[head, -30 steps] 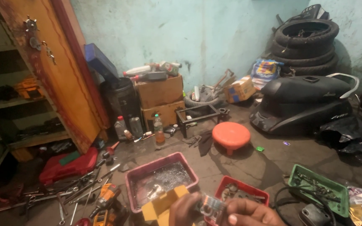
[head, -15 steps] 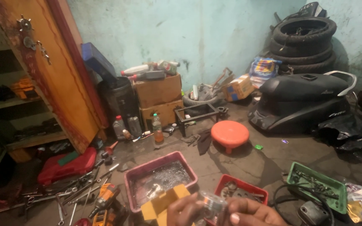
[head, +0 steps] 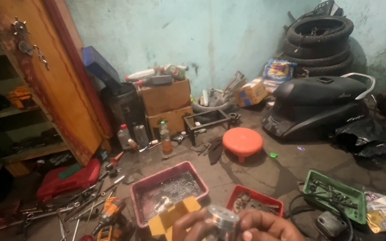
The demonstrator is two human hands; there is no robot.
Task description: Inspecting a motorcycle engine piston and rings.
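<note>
Maroon tray (head: 144,192) of liquid, metal piston (head: 222,218) (in both hands)

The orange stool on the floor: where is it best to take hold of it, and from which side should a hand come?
Probably the round seat rim of the orange stool, taken from above on its near edge. It stands upright with the flat seat facing up, and the floor in front of it looks open. Its short legs sit tucked under the seat and are harder to reach.

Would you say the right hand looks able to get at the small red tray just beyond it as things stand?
Probably yes: the red tray lies just beyond the right hand, with nothing between them. However, that hand and the left hand both hold a shiny metal cylinder, so it isn't free.
</note>
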